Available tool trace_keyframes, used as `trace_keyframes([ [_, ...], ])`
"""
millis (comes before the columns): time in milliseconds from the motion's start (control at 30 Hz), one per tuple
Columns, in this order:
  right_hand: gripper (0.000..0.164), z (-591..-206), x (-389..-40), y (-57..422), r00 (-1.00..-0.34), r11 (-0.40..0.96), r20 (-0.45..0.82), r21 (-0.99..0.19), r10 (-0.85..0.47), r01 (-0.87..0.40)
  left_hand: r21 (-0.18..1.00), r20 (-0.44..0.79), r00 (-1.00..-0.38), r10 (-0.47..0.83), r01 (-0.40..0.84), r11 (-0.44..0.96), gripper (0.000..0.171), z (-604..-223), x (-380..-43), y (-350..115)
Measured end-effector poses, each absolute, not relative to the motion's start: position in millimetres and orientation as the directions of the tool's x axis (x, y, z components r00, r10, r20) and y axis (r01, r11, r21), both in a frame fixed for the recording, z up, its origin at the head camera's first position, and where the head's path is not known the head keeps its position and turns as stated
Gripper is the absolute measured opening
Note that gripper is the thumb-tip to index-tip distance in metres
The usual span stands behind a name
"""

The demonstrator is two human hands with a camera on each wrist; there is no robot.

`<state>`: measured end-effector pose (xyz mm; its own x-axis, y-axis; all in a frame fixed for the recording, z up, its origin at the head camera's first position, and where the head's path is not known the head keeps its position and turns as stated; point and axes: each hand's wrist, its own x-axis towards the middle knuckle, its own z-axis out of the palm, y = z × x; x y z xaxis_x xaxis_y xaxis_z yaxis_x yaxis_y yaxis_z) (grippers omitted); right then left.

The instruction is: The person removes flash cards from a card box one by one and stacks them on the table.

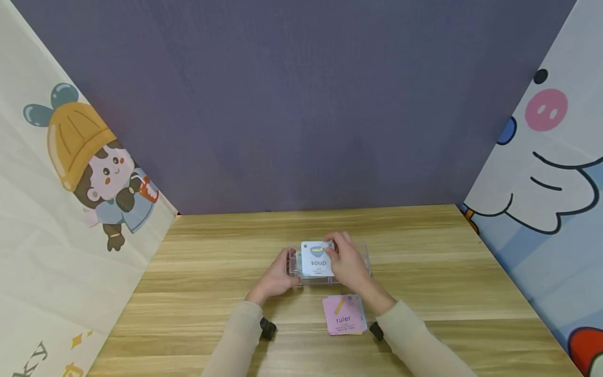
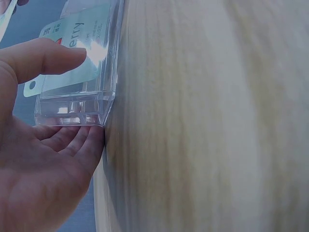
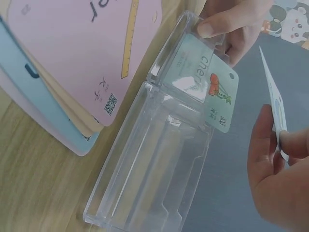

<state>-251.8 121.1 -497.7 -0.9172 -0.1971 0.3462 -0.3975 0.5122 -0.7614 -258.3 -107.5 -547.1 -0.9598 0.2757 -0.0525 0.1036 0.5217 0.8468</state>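
Note:
A clear plastic box (image 3: pixel 140 159) with two compartments sits on the table. My left hand (image 1: pixel 277 276) holds its left end, thumb at the near side and fingers at the end wall. In the left compartment a green cherry card (image 3: pixel 198 77) leans with its upper part sticking out. Above the box, my right hand (image 1: pixel 349 263) pinches a white soup card (image 1: pixel 316 259) by its right edge, between thumb and fingers. The right wrist view shows this card nearly edge-on, apart from the box. The right compartment shows no card.
On the near side of the box lies a stack of cards, topped by a pink ruler card (image 1: pixel 343 315). A blue card (image 3: pixel 43 92) pokes out from under it. A dark grey panel (image 1: pixel 301 104) rises behind the wooden table (image 1: pixel 198 314), with printed cloths at both sides.

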Motion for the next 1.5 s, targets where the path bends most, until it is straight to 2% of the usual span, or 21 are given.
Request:
trace_keyframes([
  [1500,0.025,-487,-230,145,-0.922,0.412,0.340,-0.825,-0.185,-0.387,0.860,-0.049,-0.956,0.288,0.106,0.499,0.082,-548,-259,-107],
])
